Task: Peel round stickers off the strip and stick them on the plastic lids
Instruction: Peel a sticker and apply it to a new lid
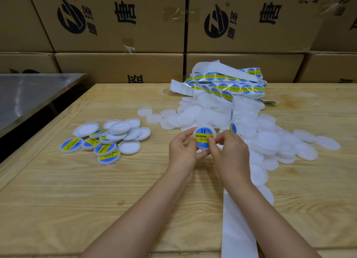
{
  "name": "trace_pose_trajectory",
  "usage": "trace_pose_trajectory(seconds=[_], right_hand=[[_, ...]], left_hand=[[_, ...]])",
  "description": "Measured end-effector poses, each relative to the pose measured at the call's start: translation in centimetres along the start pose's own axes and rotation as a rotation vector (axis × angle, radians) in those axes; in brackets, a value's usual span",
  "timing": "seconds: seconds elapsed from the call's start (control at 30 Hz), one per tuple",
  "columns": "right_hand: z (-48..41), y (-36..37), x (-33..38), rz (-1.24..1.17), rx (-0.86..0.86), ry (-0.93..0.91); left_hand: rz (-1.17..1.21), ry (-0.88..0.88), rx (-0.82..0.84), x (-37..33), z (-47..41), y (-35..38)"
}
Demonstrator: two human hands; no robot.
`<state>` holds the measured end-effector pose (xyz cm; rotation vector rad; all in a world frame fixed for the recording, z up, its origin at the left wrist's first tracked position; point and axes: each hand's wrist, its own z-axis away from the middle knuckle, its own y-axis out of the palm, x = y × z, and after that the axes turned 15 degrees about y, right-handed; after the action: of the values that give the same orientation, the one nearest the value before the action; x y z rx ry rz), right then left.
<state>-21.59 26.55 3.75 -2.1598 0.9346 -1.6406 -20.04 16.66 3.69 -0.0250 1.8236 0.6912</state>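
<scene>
Fingers [212,144] of the right hand [229,149] pinch the 3 o'clock edge of the sticker [202,135] against the lid [203,146]. The left hand [182,151] grips that lid from 9 o'clock, above the desk [96,199]. Labelled lids [104,141] lie well apart at 9 o'clock, nearer the left hand, with open desk between. Bare lids [270,138] crowd 1 to 3 o'clock, and the strip [228,87] trails down from 12.

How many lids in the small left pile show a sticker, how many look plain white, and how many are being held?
Stickered lids in the left pile: 5
Plain white lids in the left pile: about 8
Held lid, in left hand and right hand: 1
Total: about 14
</scene>
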Motion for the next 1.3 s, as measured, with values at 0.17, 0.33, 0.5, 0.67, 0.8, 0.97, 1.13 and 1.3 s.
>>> trace_pose_trajectory(seconds=[0.17,0.33,0.5,0.67,0.8,0.97,1.13,1.3], right_hand=[[0.0,0.1,0.1,-0.046,-0.016,0.035],[-0.1,-0.3,0.2,-0.19,0.026,0.089],[-0.2,0.1,0.0,-0.216,-0.013,0.094],[-0.5,0.0,0.1,-0.303,-0.089,0.166],[-0.7,0.1,0.0,-0.317,-0.05,0.239],[-0.5,0.4,0.3,-0.359,0.08,0.218],[-0.4,0.7,0.1,-0.399,0.269,0.122],[-0.4,0.6,-0.2,-0.421,0.328,0.02]], left_hand=[[0.072,-0.036,-0.009,-0.2,0.0,0.1],[0.173,-0.084,-0.02,-0.5,0.1,0.1],[0.23,-0.111,0.043,-0.7,0.3,0.1],[0.262,-0.125,0.137,-0.4,0.7,0.3],[0.287,-0.128,0.175,-0.3,0.8,0.1],[0.328,-0.12,0.145,-0.1,0.3,-0.3],[0.476,-0.185,0.097,-0.2,-0.1,-1.0],[0.494,-0.221,0.09,-0.6,-0.9,-2.2]])
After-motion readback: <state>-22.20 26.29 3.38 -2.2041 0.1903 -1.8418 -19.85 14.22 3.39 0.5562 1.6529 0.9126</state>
